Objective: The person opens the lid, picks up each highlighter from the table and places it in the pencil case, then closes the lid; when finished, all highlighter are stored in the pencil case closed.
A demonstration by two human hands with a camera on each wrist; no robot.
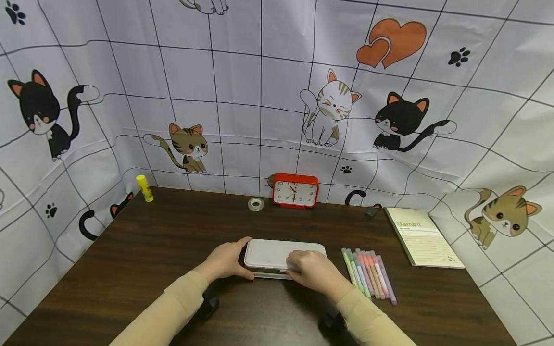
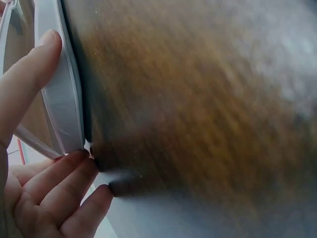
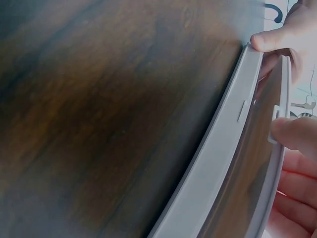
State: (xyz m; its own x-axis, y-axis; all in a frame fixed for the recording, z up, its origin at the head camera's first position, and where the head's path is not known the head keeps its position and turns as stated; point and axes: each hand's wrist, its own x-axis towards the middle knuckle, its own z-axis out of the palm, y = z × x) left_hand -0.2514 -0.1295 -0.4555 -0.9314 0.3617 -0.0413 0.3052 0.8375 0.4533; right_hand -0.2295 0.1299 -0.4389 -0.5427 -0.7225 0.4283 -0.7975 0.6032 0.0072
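Note:
A white pencil case (image 1: 268, 252) lies on the dark wooden table (image 1: 242, 322). Its lid (image 3: 286, 89) is raised slightly, leaving a narrow gap above the base (image 3: 218, 153). At the left end, my left hand (image 1: 225, 262) holds the base, thumb (image 2: 47, 54) against the front wall and the other fingers round the far side. My right hand (image 1: 316, 271) pinches the lid's front edge, with the thumb on a small latch tab (image 3: 274, 116) and curled fingers over the top. The inside of the case is mostly hidden.
Right of the case lie several pastel markers (image 1: 368, 274) side by side. Beyond them is a notepad (image 1: 426, 238). Along the back stand a yellow glue stick (image 1: 144, 188), a tape roll (image 1: 256, 204), a red clock (image 1: 295, 191) and a small dark block (image 1: 371, 211). A cat-patterned sheet hangs behind.

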